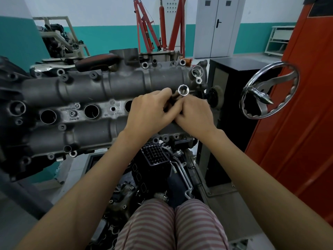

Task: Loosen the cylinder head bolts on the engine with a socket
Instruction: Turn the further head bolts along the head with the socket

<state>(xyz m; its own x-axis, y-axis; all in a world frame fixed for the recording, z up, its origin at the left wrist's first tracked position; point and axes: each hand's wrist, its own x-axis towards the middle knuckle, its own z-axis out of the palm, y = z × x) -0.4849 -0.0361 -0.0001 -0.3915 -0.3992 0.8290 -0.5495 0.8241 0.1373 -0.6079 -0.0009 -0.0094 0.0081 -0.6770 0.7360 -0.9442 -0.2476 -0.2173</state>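
Note:
The grey cylinder head [86,87] lies across the middle of the view, with round plug wells and several bolts along its edges. Over its right end, my left hand [151,110] and my right hand [194,114] meet, fingers curled round a dark tool shaft between them. A shiny silver socket [183,90] sticks up above my fingers with its open mouth facing me. The lower part of the tool is hidden by my hands.
A chrome handwheel [270,91] on the engine stand sits to the right, beside an orange cabinet [297,123]. A ratchet with a dark red handle [95,62] lies on the far edge of the head. A red engine crane [158,27] stands behind.

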